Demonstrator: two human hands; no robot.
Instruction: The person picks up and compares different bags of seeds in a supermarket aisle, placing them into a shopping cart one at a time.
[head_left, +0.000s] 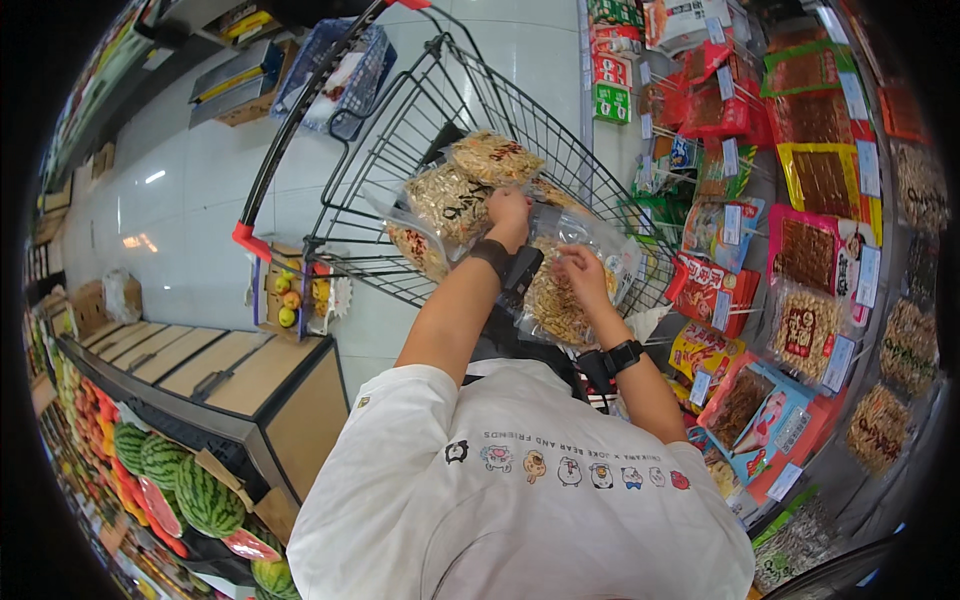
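Several clear plastic bags of dry snacks lie in a black wire shopping cart (360, 157) with red handle ends. My left hand (510, 208) reaches over the cart, its fingers curled at the edge of a bag of pale seeds or nuts (450, 202); what they grip is hidden. Behind it rests another printed bag of yellowish snack (495, 159). My right hand (583, 274), wearing a dark watch, is at a clear bag of brownish snack (551, 307) close to my body, thumb and fingertips near each other. Whether the fingers pinch the film cannot be told.
Hanging snack packets (814, 247) with price tags line the right side. A blue plastic basket (337, 75) stands beyond the cart handle. At lower left are a wooden cabinet (300, 412), watermelons (210, 496) and other fruit; a box of yellow-red fruit (287, 300) sits beside the cart.
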